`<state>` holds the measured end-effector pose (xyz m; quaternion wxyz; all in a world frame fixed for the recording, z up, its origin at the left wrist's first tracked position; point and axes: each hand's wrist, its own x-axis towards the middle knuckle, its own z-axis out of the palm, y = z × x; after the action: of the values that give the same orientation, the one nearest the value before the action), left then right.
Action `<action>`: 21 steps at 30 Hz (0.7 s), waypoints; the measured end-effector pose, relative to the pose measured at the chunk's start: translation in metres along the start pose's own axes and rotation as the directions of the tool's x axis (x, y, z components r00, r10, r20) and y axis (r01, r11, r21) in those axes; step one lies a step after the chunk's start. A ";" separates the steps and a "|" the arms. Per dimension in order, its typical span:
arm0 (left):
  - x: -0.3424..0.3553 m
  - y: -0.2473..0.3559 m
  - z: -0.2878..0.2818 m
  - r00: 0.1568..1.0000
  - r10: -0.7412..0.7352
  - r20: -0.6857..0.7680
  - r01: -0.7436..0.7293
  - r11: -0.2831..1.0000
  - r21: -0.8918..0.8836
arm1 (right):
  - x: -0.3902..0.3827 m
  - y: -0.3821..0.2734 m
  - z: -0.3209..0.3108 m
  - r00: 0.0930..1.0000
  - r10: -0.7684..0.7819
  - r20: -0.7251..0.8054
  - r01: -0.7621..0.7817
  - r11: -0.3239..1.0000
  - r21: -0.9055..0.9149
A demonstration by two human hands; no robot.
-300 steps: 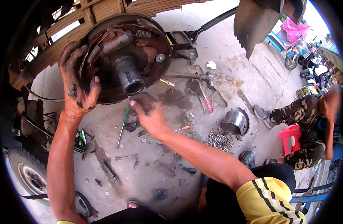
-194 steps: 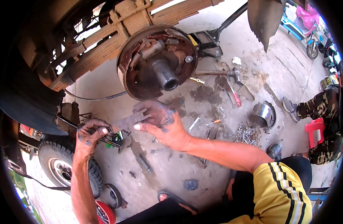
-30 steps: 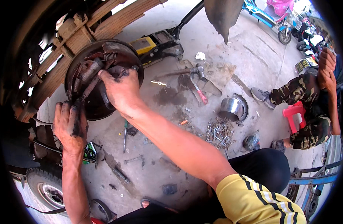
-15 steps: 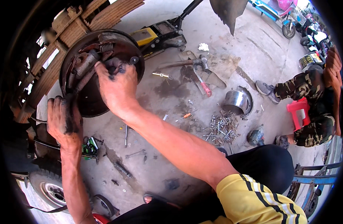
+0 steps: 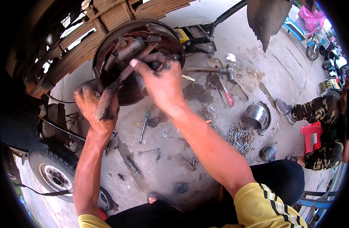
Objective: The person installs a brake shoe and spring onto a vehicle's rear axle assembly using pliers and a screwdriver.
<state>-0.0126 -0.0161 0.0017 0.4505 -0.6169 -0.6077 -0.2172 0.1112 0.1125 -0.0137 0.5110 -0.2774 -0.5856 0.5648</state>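
The brake assembly (image 5: 129,50) looks rough, matt metal; the ring (image 5: 254,115), glossy.

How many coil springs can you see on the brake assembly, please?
2: the upper spring near the top of the brake assembly, and the left spring above the left hand. Others may be hidden behind that hand or the right hand.

The floor (image 5: 231,38) is occupied by a jack (image 5: 200,39), a stool (image 5: 312,135), a steel cylinder (image 5: 254,114) and heaped bolts (image 5: 240,138); farther left, a screwdriver (image 5: 144,127), a wrench (image 5: 148,152) and a rod (image 5: 132,166) are scattered.
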 end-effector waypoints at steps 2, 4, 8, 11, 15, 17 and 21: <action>0.000 -0.004 -0.002 1.000 -0.020 -0.021 0.020 1.000 -0.010 | 0.002 -0.002 -0.004 0.999 -0.005 0.045 0.005 1.000 0.000; 0.001 -0.004 0.002 0.999 -0.034 -0.039 0.033 0.999 -0.024 | 0.003 -0.010 -0.006 0.997 0.054 0.058 -0.051 0.997 -0.049; 0.002 -0.001 0.004 0.995 -0.072 -0.065 0.069 0.996 -0.058 | -0.002 -0.010 0.000 0.969 0.227 0.098 -0.246 0.920 0.305; 0.003 0.001 0.003 0.998 -0.060 -0.035 0.057 0.996 -0.071 | -0.002 -0.012 -0.003 0.977 0.212 0.018 -0.210 0.948 0.238; 0.002 -0.002 -0.003 0.999 -0.043 -0.031 0.041 0.997 -0.069 | -0.001 -0.006 -0.005 0.970 0.228 0.087 -0.244 0.920 0.306; 0.007 -0.004 -0.006 0.999 -0.037 -0.033 0.034 0.996 -0.085 | -0.001 -0.009 -0.005 0.971 0.224 0.085 -0.239 0.915 0.324; 0.009 -0.007 -0.005 0.999 -0.043 -0.014 0.041 0.993 -0.115 | 0.003 -0.009 -0.008 0.979 0.189 0.079 -0.202 0.952 0.228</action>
<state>-0.0162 -0.0161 0.0134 0.4147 -0.6269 -0.6035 -0.2662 0.1201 0.1167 -0.0052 0.4650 -0.2554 -0.4986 0.6855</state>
